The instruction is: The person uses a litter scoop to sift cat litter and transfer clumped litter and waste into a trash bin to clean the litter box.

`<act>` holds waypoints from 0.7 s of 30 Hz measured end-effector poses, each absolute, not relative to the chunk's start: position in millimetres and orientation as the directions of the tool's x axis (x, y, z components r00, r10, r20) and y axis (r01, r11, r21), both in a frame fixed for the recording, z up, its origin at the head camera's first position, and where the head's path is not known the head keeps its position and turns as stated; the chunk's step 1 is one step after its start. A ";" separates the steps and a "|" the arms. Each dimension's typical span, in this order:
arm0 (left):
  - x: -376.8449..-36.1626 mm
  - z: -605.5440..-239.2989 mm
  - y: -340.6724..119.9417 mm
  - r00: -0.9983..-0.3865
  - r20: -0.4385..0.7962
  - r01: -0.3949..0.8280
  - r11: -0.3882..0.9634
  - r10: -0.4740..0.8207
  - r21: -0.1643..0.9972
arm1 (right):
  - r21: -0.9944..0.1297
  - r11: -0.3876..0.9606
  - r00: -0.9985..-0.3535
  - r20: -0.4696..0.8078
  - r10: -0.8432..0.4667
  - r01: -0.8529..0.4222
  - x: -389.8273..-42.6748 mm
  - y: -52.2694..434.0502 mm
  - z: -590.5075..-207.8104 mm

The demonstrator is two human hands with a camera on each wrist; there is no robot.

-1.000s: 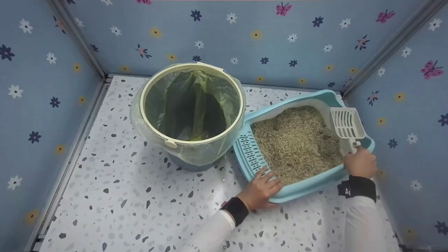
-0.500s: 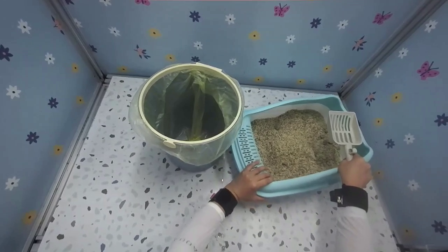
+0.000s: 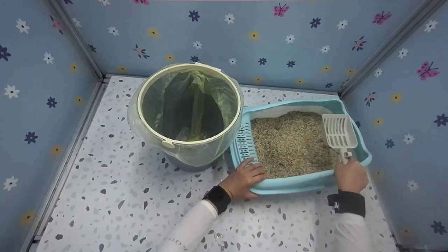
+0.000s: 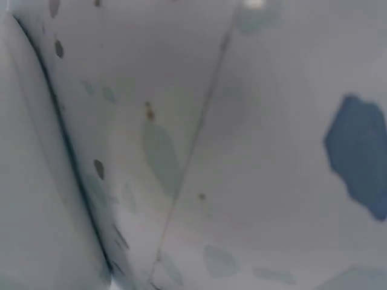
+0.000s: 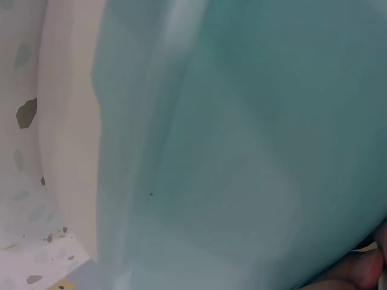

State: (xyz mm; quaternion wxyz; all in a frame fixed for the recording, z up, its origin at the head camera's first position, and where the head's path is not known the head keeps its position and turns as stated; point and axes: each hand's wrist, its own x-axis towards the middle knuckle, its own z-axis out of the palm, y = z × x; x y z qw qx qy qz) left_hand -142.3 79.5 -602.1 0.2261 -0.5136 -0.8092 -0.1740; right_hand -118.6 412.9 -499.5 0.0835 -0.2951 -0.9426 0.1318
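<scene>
Litter tray [image 3: 297, 183], pale blue and filled with pellet litter [image 3: 288, 143], on the speckled tabletop [image 3: 115, 196] just beside the lined bin [image 3: 189, 105]. Compared with a second ago, the tray has swung round: its near edge now lies almost square to the viewer and sits closer to the bin. The left hand [image 3: 243, 178] grips the tray's near left corner, fingers [image 3: 252, 167] curled over the slotted rim. The right hand [image 3: 350, 175] is closed round the handle of the white scoop [image 3: 338, 132], whose slotted blade rests over the litter. The handle is hidden in the fist. Both wrist views are blurred; the right shows only blue tray wall [image 5: 254, 145].
</scene>
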 end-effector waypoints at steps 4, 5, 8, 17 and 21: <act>-133.6 -592.0 84.3 -0.426 0.465 0.877 0.481 0.776 0.000 | -0.270 0.822 -0.832 0.110 0.543 0.501 -120.0 416.8 -499.2; -130.7 -589.3 86.8 -0.446 0.442 0.864 0.504 0.779 -0.017 | -0.261 0.831 -0.838 0.123 0.532 0.490 -120.4 417.4 -499.5; -120.7 -581.3 99.0 -0.514 0.386 0.809 0.583 0.766 -0.080 | -0.239 0.854 -0.846 0.169 0.506 0.463 -120.9 417.8 -501.0; -101.0 -584.5 144.1 -0.591 0.424 0.685 0.704 0.686 -0.185 | -0.258 0.832 -0.835 0.131 0.534 0.492 -119.2 415.2 -501.4; -103.0 -594.0 152.5 -0.540 0.534 0.666 0.718 0.651 -0.202 | -0.268 0.816 -0.824 0.111 0.555 0.513 -117.7 416.6 -501.8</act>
